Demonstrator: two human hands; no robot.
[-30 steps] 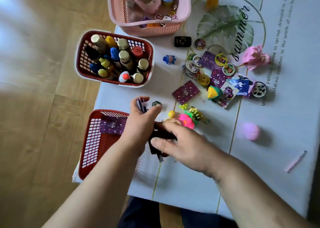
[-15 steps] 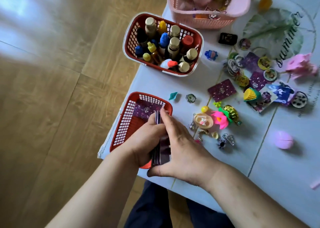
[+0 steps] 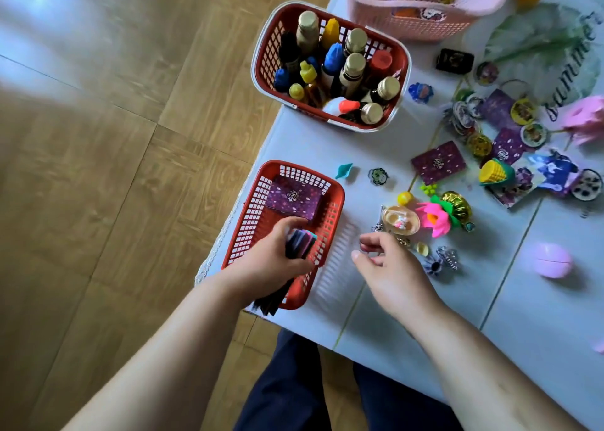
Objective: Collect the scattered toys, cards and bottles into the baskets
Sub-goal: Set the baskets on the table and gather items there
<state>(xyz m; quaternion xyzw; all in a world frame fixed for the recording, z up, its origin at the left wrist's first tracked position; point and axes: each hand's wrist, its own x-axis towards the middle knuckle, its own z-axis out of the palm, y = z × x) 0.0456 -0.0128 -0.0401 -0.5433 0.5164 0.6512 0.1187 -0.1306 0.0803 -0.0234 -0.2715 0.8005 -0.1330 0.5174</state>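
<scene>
My left hand is closed around a stack of purple cards and holds it inside the flat red basket, which has one purple card lying at its far end. To the right of that basket, my right hand hovers just above the table with loosely curled fingers and nothing in them. A second red basket behind it is full of small bottles. Loose cards, round badges and small toys lie scattered right of the baskets.
A pink basket with toys stands at the back edge. A pink ball lies at the right. The table edge runs just left of the red baskets, with wooden floor beyond. My knees are below the near edge.
Both hands held the card stack together before. Now the left hand alone has carried it into the flat red basket, and the right hand has let go and moved right.
</scene>
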